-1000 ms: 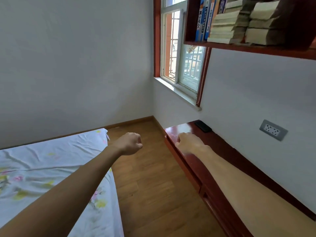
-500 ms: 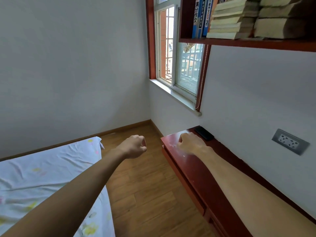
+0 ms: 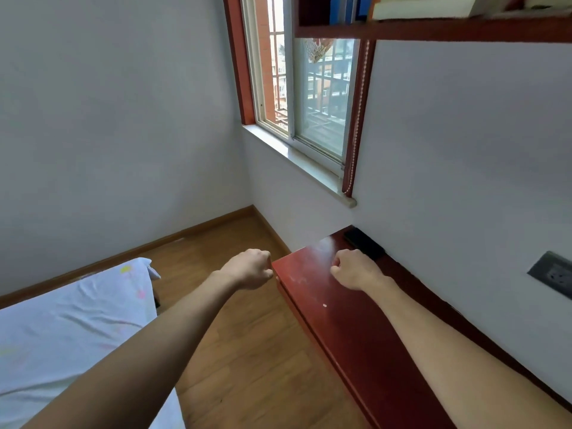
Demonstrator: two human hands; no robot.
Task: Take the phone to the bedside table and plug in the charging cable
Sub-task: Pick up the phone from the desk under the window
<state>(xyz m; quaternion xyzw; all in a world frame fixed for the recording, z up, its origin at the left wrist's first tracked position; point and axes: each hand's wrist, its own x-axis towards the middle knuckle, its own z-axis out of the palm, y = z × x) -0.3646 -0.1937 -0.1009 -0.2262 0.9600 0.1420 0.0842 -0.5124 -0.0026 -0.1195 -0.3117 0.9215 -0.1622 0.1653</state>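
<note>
Worktop: a long, glossy red-brown worktop (image 3: 356,329) runs along the right wall, its far end stopping short of the window (image 3: 306,97); its top bears pale scuffs and a small white speck.
Phone: a dark phone (image 3: 363,243) lies flat at the worktop's far back corner, against the wall.
Right hand: the right hand (image 3: 353,269) is curled into a loose fist over the worktop's far end, just beside the phone; its grip is closed on nothing.
Left hand: the left hand (image 3: 250,267) is also a loose, empty fist, held over the floor just off the worktop's far front corner.
Socket: a grey wall socket (image 3: 551,278) sits on the right wall above the worktop's back edge.
Room: white walls, wood-plank floor (image 3: 247,351) with a wooden skirting.
Bed: a bed (image 3: 62,329) with a white flowered sheet, lower left.
Shelf: a red-brown shelf (image 3: 433,29) of books, top right.
</note>
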